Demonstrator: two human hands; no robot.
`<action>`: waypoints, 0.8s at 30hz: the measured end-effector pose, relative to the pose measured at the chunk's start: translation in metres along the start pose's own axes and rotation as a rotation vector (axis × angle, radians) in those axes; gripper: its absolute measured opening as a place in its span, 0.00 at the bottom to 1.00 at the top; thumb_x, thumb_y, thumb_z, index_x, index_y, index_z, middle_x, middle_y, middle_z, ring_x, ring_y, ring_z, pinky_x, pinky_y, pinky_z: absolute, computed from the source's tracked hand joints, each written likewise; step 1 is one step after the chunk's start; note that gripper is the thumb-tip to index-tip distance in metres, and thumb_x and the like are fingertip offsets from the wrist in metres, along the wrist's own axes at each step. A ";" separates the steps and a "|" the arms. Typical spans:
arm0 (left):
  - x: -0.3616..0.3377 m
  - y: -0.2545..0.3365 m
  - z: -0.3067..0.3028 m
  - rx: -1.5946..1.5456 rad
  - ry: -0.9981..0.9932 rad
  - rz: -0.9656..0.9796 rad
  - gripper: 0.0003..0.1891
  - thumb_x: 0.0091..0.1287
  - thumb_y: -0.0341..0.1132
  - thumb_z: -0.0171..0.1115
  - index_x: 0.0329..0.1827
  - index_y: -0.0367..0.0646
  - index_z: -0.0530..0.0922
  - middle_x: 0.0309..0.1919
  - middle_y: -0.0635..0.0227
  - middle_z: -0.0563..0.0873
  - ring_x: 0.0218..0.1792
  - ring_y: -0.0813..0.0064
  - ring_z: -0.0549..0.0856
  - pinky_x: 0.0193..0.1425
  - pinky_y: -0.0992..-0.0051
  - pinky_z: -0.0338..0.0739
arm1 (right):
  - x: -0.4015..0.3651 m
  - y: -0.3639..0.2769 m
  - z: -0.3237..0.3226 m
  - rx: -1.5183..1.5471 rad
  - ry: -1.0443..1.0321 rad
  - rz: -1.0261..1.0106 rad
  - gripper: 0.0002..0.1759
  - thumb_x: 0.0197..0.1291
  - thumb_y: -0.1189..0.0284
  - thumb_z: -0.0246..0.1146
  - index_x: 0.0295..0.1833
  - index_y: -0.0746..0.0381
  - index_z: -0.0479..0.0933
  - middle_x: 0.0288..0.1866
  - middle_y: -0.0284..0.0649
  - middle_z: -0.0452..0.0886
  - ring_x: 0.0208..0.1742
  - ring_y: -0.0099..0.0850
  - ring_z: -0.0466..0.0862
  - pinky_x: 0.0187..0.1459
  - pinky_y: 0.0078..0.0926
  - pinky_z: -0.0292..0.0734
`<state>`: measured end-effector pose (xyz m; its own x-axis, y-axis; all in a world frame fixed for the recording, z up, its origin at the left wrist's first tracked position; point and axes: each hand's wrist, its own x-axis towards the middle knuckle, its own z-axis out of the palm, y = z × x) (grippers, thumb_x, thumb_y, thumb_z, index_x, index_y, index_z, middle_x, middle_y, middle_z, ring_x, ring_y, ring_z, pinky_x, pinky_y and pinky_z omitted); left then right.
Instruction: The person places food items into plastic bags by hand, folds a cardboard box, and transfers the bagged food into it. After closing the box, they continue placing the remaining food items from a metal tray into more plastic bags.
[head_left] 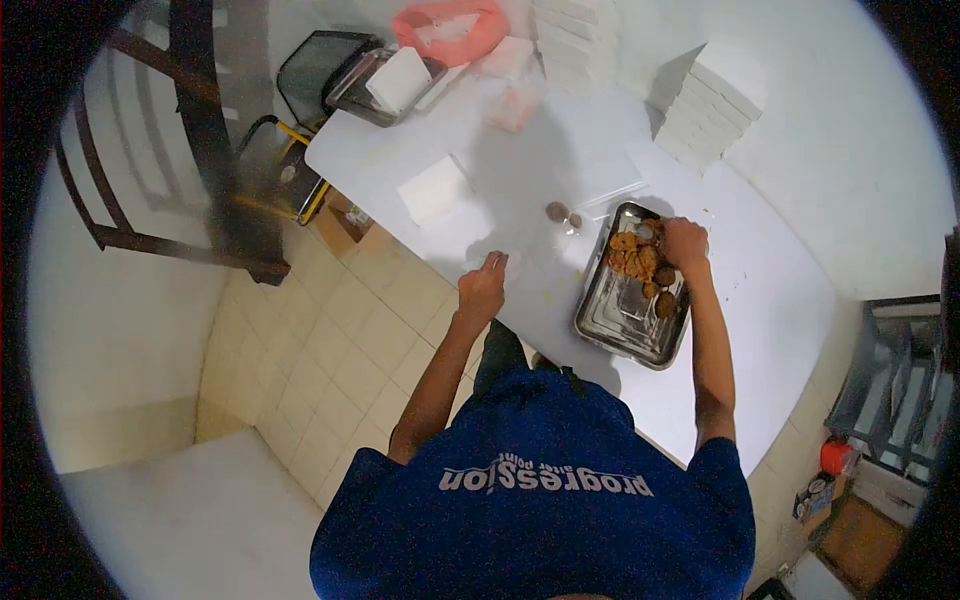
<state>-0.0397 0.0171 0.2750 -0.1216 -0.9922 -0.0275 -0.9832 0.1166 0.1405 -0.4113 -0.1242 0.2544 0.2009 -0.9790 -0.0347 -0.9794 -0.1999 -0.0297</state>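
Note:
My right hand (685, 243) reaches over the far right rim of a steel tray (622, 325), its fingers curled down at the food. In the tray lie several brown fried pieces (635, 258), some flat and orange-brown, with round darker ones (665, 303) nearer me. My left hand (482, 290) hovers by the table's near edge, fingers pinched together; whatever they hold, if anything, is too small to make out. Between my hands, beyond the tray's left side, are two small round brown pieces (557, 211), apparently in clear plastic.
On the white table (770, 300) lie a white sheet (434, 190) and clear plastic (612, 184). Stacked white boxes (705, 110) stand at the back. A second metal tray (350, 100) with a white box (399, 80) and a red plastic bag (450, 40) sit at far left.

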 end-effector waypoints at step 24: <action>-0.021 -0.005 0.010 -0.084 0.039 -0.039 0.25 0.55 0.22 0.56 0.59 0.42 0.73 0.58 0.67 0.77 0.30 0.55 0.85 0.36 0.59 0.80 | 0.045 -0.020 0.003 -0.239 -0.375 -0.349 0.17 0.52 0.59 0.66 0.50 0.34 0.83 0.40 0.35 0.86 0.44 0.35 0.86 0.45 0.36 0.81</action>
<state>-0.0339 0.0379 0.2652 -0.0765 -0.9971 0.0040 -0.9719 0.0755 0.2231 -0.3830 -0.1642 0.2503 0.4654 -0.7808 -0.4169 -0.8224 -0.5556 0.1223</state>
